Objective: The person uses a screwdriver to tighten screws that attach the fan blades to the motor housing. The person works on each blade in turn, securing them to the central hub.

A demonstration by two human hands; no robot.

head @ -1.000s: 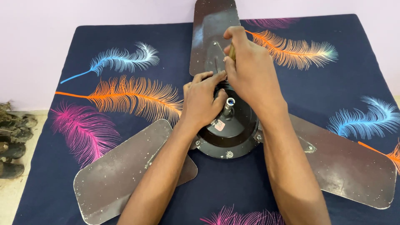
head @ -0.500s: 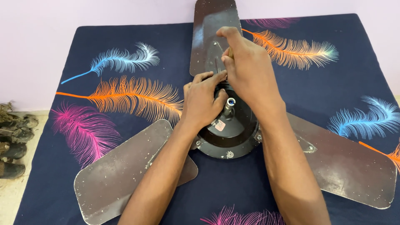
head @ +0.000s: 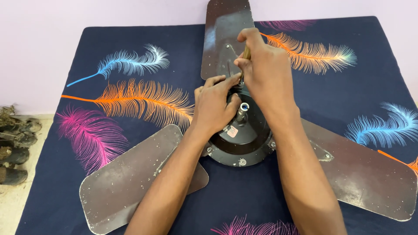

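Note:
A brown ceiling fan with three dusty blades lies on a dark blue cloth. Its black round motor housing [head: 244, 148] sits in the middle, with a short metal shaft [head: 242, 111] sticking up. My left hand [head: 214, 106] rests on the housing's far left side, fingers pressed by the base of the far blade [head: 226, 35]. My right hand [head: 265, 76] is closed around a tool with a wooden handle [head: 247, 53], held upright just above the left fingertips. The tool's tip is hidden behind my hands.
The cloth [head: 109, 52] has blue, orange and pink feather prints and covers a raised surface against a pale lilac wall. The left blade [head: 130, 178] and right blade [head: 365, 174] spread toward me. Dark shoes [head: 15, 148] lie on the floor at the left edge.
My right hand shifted its grip slightly on the wooden-handled tool, lifting then settling again. The left hand stayed on the housing. The view moved a little.

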